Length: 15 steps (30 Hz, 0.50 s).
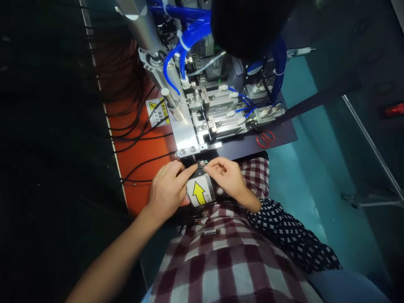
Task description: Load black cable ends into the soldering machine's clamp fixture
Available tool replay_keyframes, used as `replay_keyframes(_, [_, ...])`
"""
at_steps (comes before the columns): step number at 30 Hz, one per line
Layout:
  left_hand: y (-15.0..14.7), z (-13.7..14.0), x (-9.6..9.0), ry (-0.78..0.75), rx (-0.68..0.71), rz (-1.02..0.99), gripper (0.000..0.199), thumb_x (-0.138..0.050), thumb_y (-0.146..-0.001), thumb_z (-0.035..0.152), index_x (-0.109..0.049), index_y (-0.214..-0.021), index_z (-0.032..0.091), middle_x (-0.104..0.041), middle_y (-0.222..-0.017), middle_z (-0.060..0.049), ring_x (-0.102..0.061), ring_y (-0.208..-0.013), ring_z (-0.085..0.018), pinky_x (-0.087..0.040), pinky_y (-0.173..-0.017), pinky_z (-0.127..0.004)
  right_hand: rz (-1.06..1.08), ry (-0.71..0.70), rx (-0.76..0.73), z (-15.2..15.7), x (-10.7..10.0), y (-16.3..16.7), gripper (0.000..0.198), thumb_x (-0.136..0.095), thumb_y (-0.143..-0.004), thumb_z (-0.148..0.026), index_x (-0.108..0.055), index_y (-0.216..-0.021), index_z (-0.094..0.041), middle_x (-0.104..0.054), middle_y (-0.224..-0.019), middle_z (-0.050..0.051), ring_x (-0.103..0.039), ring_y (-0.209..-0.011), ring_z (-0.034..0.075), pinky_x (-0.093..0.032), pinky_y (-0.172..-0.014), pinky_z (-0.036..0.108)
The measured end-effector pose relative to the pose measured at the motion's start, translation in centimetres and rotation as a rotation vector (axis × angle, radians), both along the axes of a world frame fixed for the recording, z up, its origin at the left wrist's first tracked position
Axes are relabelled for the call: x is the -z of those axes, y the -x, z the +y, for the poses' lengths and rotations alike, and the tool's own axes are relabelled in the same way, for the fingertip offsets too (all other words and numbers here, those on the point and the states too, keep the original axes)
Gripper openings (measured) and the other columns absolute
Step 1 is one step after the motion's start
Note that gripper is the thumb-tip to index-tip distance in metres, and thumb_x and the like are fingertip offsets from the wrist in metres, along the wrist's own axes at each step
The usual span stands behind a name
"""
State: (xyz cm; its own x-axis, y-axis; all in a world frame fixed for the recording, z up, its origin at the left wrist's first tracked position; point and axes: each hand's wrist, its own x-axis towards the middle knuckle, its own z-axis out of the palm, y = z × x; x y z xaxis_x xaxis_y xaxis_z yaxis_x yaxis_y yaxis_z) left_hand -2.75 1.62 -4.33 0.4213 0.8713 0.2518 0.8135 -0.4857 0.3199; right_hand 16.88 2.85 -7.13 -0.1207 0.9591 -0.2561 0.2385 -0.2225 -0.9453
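At the front of the machine, a small part with metallic and greenish bits sits at the end of a narrow dark track. My right hand comes in from the right, thumb and forefinger pinched at this part; its exact kind is too small to tell. From the left, my left hand lies with its fingers curled and its thumb stretched to the track beside the part. Whatever those curled fingers hold is hidden. Just below the fingertips is a white label with a yellow arrow.
Metal cylinders and slides of the machine rise beyond my hands, with blue air hoses. Black cables cross the orange surface at left. Red-handled scissors lie on the dark plate at right. A warning label is nearby.
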Motion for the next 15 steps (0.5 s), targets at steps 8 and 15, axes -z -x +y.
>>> replay_keyframes(8, [0.1, -0.1, 0.2, 0.02, -0.018, -0.015, 0.033, -0.044, -0.091, 0.011, -0.071, -0.109, 0.02, -0.055, -0.078, -0.005, -0.051, -0.075, -0.018, -0.044, -0.066, -0.029, -0.392, -0.33, -0.089, 0.5, -2.2, 0.5, 0.016, -0.057, -0.089, -0.025, -0.065, -0.076, -0.02, -0.063, -0.071, 0.001, -0.054, -0.064, 0.014, -0.041, -0.065, 0.029])
replay_keyframes(15, [0.1, -0.1, 0.2, 0.038, -0.022, -0.018, 0.031, -0.046, -0.092, 0.014, -0.07, -0.109, 0.019, -0.053, -0.078, -0.005, -0.05, -0.074, -0.017, -0.044, -0.065, -0.029, 0.014, 0.038, -0.162, 1.9, -0.9, -0.4, 0.015, -0.059, -0.086, -0.031, -0.063, -0.079, -0.018, -0.06, -0.07, -0.001, -0.051, -0.059, 0.012, -0.04, -0.055, 0.024])
